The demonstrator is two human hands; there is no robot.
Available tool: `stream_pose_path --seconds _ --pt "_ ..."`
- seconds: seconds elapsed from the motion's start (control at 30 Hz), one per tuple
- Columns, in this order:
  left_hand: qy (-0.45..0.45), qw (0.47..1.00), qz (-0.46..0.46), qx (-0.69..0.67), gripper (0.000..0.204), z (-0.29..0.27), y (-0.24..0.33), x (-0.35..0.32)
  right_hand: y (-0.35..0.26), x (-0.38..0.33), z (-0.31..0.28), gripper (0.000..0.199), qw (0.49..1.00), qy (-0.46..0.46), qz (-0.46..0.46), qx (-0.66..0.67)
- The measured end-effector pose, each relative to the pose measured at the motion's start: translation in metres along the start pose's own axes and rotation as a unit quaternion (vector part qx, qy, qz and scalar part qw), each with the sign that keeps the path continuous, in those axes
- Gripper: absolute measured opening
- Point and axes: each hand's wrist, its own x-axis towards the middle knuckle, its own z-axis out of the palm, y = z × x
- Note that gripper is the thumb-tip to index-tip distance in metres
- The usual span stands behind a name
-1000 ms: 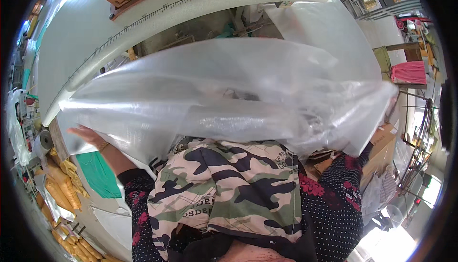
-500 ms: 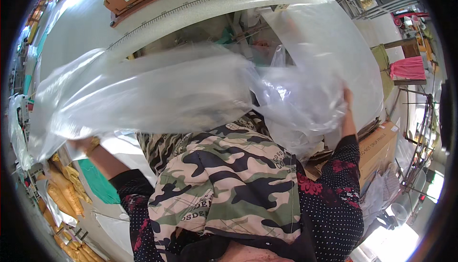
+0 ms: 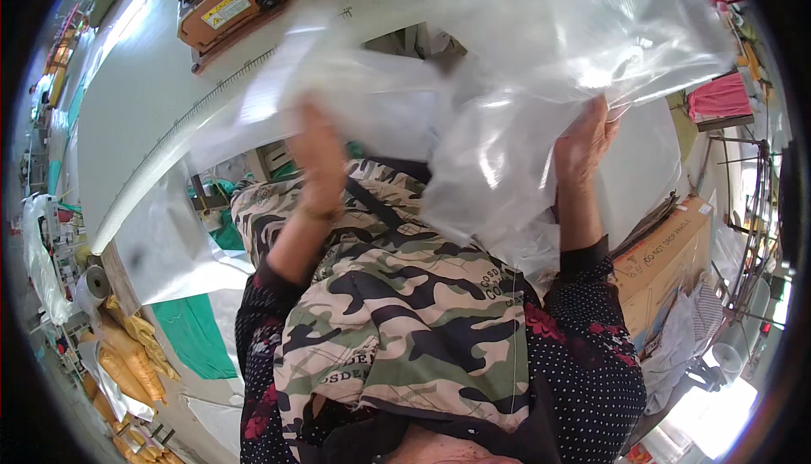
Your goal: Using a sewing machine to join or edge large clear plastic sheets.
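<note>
A big clear plastic sheet point(image 3: 507, 151) billows in the air in front of me, its folds smeared by motion. My right hand point(image 3: 585, 141) is raised at the right with its fingers closed on the sheet's lower edge. My left hand point(image 3: 319, 160) is lifted near the middle, beside the sheet's left part. Motion blurs its fingers, so whether they grip the plastic does not show. Behind and under the sheet lies a pale worktable point(image 3: 127, 126) with a ruler scale point(image 3: 203, 92) along its curved-looking edge.
A brown machine point(image 3: 232, 8) with a yellow label stands at the table's far left. At my right are a cardboard box point(image 3: 667, 265) and a pink cloth point(image 3: 718, 98). On the left lie a green cloth point(image 3: 196, 337) and yellow-orange bundles point(image 3: 127, 363).
My left hand has swung up and right from the far left, bringing the sheet's left part inward. My right hand has risen slightly leftward, and the plastic above it has billowed up.
</note>
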Motion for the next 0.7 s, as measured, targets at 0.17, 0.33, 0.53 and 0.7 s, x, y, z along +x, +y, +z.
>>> stream_pose_path --seconds 0.17,0.33,0.53,0.7 --pt "-0.376 0.919 0.108 -0.043 0.04 0.046 0.075 -0.007 -0.02 -0.053 0.059 0.047 0.744 -0.452 -0.342 -0.353" --pt "-0.566 0.763 0.309 0.038 0.052 0.036 0.056 -0.006 0.099 -0.031 0.013 0.051 0.524 -0.55 -0.381 -0.527" --pt "-0.565 0.803 0.086 -0.167 0.043 -0.017 0.017 -0.011 0.251 -0.071 -0.132 0.081 0.275 -0.607 0.032 -0.745" --pt "-0.532 0.784 -0.155 -0.28 0.036 -0.026 0.002 -0.028 0.257 -0.078 -0.118 0.073 0.357 -0.604 0.261 -0.662"
